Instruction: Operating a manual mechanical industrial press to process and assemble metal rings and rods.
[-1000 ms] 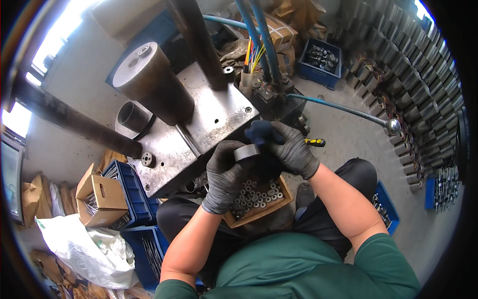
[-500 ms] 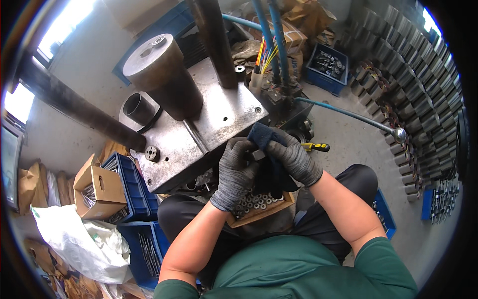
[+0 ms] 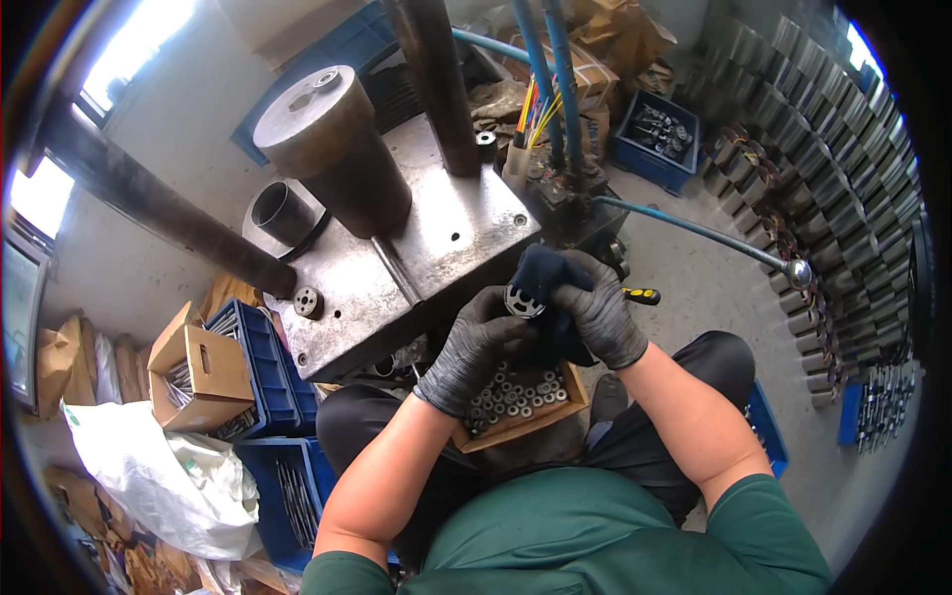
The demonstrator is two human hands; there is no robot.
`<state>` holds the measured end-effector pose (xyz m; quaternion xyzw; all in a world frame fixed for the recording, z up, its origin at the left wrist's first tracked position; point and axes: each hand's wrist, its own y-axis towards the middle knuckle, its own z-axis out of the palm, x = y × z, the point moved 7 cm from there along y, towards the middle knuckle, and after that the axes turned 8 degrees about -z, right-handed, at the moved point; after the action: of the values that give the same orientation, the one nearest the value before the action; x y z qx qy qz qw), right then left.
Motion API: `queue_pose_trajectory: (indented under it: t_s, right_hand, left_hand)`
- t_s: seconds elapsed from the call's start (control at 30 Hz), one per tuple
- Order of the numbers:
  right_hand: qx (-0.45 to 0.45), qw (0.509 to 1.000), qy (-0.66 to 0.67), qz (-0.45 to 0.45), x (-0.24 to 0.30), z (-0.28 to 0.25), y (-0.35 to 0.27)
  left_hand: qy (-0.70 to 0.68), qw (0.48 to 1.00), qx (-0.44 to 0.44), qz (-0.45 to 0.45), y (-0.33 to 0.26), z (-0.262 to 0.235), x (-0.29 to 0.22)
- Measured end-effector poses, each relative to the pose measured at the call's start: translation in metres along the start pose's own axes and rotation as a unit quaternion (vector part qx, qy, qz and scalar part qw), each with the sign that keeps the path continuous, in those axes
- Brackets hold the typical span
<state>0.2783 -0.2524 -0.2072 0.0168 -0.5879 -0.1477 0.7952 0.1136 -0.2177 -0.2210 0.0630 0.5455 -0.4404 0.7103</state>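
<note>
Both my hands wear grey knit gloves and are close together in front of the steel press bed. My left hand (image 3: 468, 349) is closed on the near left edge of a round slotted metal part (image 3: 523, 301), whose open face is turned up. A dark blue cloth (image 3: 547, 273) covers the part's far side, with its end hanging below. My right hand (image 3: 603, 315) pinches this cloth against the part. Under the hands, a shallow wooden box (image 3: 516, 433) holds several small metal rings (image 3: 516, 399). The part's underside is hidden.
The press bed (image 3: 446, 208) bears a large steel cylinder (image 3: 342, 169) and thick columns. A blue lever (image 3: 694, 229) with a ball end reaches right, above a yellow-black handled tool (image 3: 642, 297). Blue crates (image 3: 273, 372) stand left; stacked metal cylinders (image 3: 803, 178) stand right.
The slotted metal part has come into view as the hands turned it face up. My left hand has opened out a little around it; the cloth has shifted right with my right hand.
</note>
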Motion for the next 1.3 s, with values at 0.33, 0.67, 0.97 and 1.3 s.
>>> queue_pose_trajectory:
  t_s: [0.33, 0.67, 0.97, 1.3]
  right_hand:
    - [0.02, 0.982, 0.189, -0.001, 0.052, 0.032, 0.005]
    - [0.068, 0.99, -0.125, -0.004, -0.014, 0.02, 0.0]
    - [0.016, 0.994, 0.103, -0.031, 0.001, 0.026, -0.007]
    - [0.008, 0.951, -0.297, -0.084, -0.005, 0.005, -0.006]
  left_hand:
    - [0.114, 0.97, -0.135, 0.166, -0.009, 0.0, -0.011]
    - [0.441, 0.786, -0.265, 0.343, -0.018, 0.021, -0.031]
    - [0.05, 0.97, -0.087, 0.22, -0.005, -0.002, -0.012]
    - [-0.147, 0.984, 0.033, 0.097, -0.01, -0.005, -0.013]
